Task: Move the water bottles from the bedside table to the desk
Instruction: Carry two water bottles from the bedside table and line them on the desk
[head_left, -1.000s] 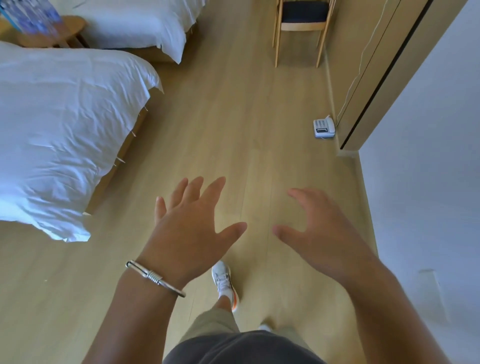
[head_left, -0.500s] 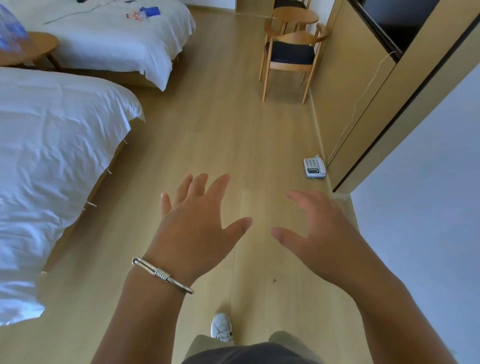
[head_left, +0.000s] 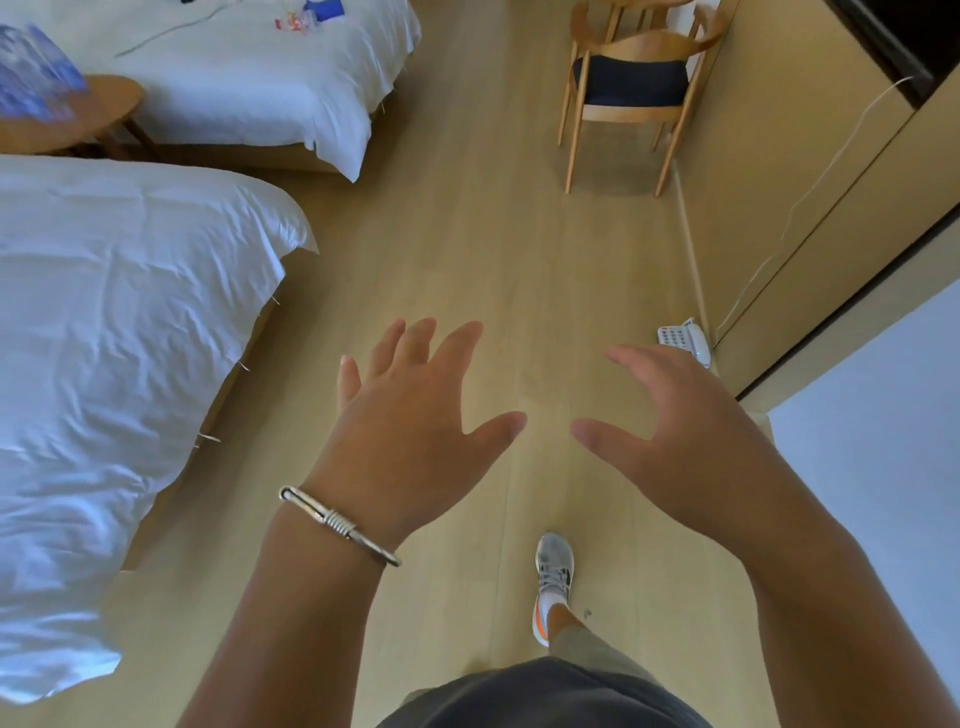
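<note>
Blurred clear water bottles (head_left: 36, 73) with blue labels crowd the round wooden bench (head_left: 98, 111) at ten o'clock. Left hand (head_left: 410, 431) and right hand (head_left: 675, 441) hover spread, holding nothing.

No text, brand, number or sign can be read. A keypad of small buttons is seen on the white telephone (head_left: 684, 341) on the floor by the wall, but the markings on the keys are too small to be made out. Blue labels are shown on the water bottles (head_left: 32, 78) on the counter at the upper left, yet they are blurred and no lettering can be told. Red and blue printing is carried by the small packets (head_left: 310, 14) lying on the far bed, and nothing on them is legible either.
</note>
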